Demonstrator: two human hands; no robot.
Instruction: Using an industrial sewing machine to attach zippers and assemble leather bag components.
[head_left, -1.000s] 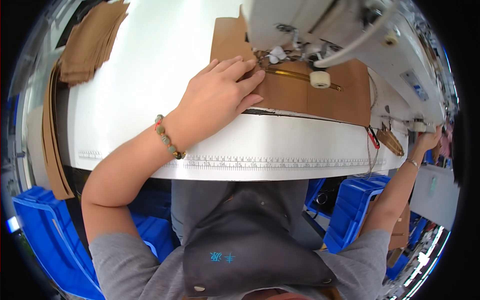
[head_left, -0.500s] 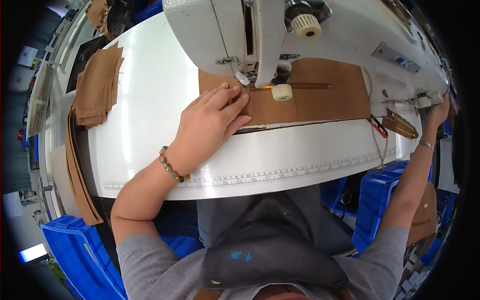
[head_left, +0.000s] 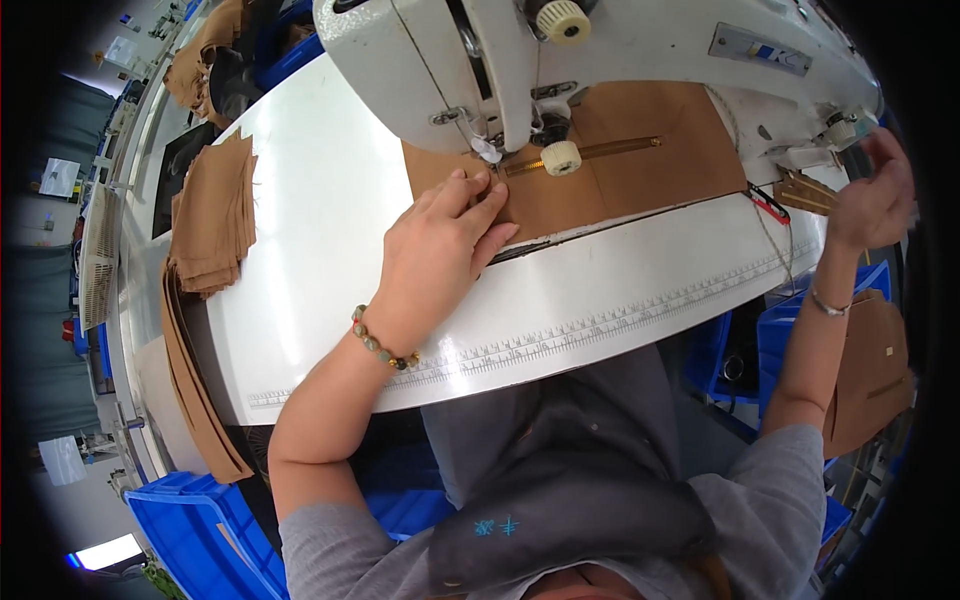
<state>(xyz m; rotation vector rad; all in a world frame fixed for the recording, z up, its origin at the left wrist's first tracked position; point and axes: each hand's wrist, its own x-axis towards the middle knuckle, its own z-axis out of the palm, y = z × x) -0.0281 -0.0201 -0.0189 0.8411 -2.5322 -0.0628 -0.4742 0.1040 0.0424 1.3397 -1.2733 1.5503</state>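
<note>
Resting flat, grasping nothing: left hand (head_left: 440,250), fingertips on near left part of brown panel (head_left: 650,185). Panel: beneath sewing machine (head_left: 640,45), on white table (head_left: 310,310). Right hand (head_left: 872,200): fingers bent, near machine's right end; grip cannot be told. Brown stack (head_left: 212,215): far left.

The brown panel (head_left: 612,182) looks matt, the white tabletop (head_left: 318,235) smooth, glossy.
</note>
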